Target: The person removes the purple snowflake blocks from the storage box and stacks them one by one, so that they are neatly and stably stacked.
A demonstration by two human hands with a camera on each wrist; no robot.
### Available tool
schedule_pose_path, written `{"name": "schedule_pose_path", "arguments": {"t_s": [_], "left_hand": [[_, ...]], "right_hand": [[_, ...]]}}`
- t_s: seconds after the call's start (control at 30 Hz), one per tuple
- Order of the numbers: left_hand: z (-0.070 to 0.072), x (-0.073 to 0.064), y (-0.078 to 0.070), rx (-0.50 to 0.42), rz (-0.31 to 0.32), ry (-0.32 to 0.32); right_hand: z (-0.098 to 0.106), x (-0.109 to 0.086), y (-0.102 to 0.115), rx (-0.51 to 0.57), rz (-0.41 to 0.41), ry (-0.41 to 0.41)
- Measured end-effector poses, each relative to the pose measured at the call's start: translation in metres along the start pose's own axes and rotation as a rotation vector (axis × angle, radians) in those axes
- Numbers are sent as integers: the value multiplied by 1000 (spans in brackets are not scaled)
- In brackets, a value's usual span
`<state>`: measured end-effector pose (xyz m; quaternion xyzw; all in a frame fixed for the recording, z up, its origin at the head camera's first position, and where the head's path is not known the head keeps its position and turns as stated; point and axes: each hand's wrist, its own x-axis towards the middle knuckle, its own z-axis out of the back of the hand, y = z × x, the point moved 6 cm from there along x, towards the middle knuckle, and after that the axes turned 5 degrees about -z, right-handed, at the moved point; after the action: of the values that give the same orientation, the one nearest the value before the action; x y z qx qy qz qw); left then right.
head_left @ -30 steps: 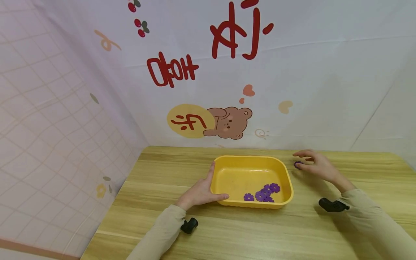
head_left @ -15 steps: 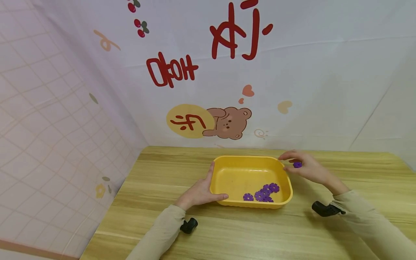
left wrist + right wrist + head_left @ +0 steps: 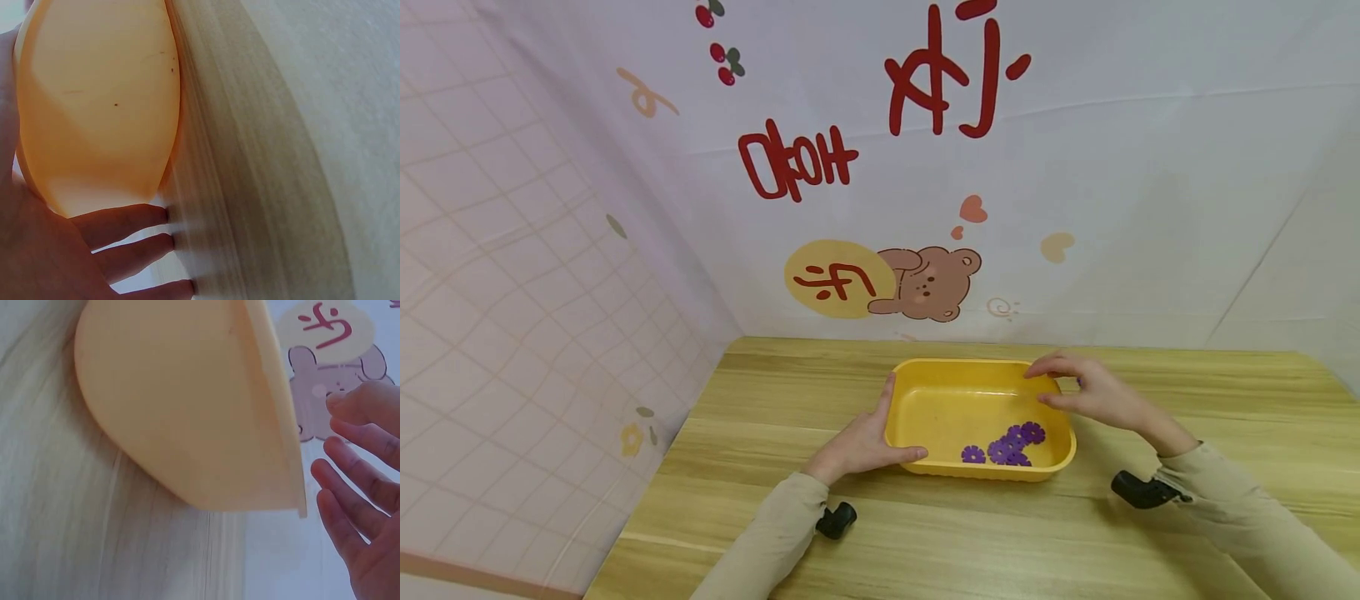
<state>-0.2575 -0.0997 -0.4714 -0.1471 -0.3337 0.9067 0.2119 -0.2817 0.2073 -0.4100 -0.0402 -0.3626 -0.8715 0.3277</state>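
Note:
A yellow plastic tray (image 3: pixel 925 417) sits on the wooden table, with several purple flower-shaped plastic discs (image 3: pixel 1011 446) near its front right. My left hand (image 3: pixel 861 442) rests against the tray's left side, thumb over the front corner and index finger near the back one. Its other fingers, in the left wrist view, stretch straight beside the tray wall. Over the right back rim hovers my right hand (image 3: pixel 1093 392), its fingers loosely bent with nothing between them. Just behind it a sliver of another purple disc (image 3: pixel 1079 381) shows on the table, mostly hidden by the hand.
A white printed cloth (image 3: pixel 1150 208) with a bear drawing hangs along the table's back edge. Grid-patterned cloth (image 3: pixel 512 292) stands at the left. A black wrist camera mount (image 3: pixel 1146 490) sticks out below the right sleeve, another mount (image 3: pixel 837 521) by the left.
My right hand has moved left from beside the lone purple disc to above the tray's right rim. That disc stays on the table. The left hand and tray have not moved.

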Motion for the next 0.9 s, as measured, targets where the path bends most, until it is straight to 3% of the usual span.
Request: {"name": "schedule_pose_path", "arguments": {"t_s": [0.33,0.53,0.73,0.9], "left_hand": [[1,0,-2,9,3,-4],[0,0,-2,7,6,4],[0,0,-1,3,5,6],[0,1,-1,5,2,5]], "right_hand": [[-28,7,11,81,18,124],[-55,10,17,135,80,201],[-79,16,23,212,74,336],[-95,18,24,178,82,431]]}}
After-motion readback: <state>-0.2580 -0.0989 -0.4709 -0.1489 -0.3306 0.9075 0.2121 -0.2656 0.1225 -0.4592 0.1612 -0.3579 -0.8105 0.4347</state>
